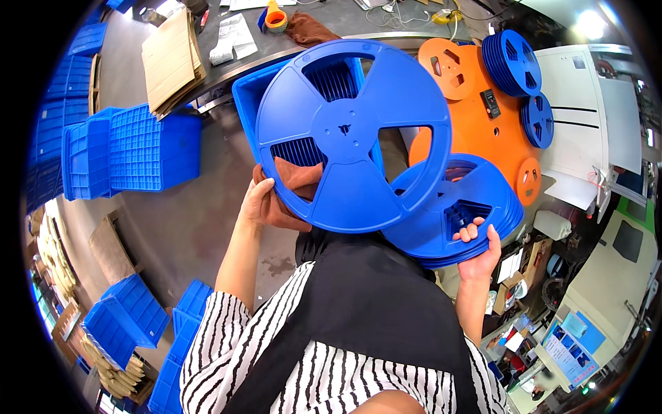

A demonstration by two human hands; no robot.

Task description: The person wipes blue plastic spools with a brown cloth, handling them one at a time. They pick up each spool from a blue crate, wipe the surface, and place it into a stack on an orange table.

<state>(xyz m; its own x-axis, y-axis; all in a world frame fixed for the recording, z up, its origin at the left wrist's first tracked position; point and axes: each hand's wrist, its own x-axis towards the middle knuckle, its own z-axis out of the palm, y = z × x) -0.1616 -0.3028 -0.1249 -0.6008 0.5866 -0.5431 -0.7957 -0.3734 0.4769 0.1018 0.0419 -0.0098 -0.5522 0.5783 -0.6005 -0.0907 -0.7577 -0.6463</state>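
Note:
A large blue plastic reel [352,179] with wide cut-out windows is tilted up in front of me. My left hand [258,199] is closed at its lower left rim, holding a brown cloth [298,178] against it; part of the cloth shows through a window. To the right, my right hand [477,250] is closed on the edge of a stack of blue reels [420,231], fingers hooked through a window. The large reel overlaps this stack. Behind the large reel stands a blue crate [247,103] with more reels upright inside, mostly hidden.
An orange round table [509,134] at right carries smaller blue reel stacks [509,62] and orange discs [445,67]. Beyond, a workbench [303,17] holds flat cardboard [172,62], orange tape [275,18] and another brown cloth [309,29]. Blue crates [148,148] stand at left.

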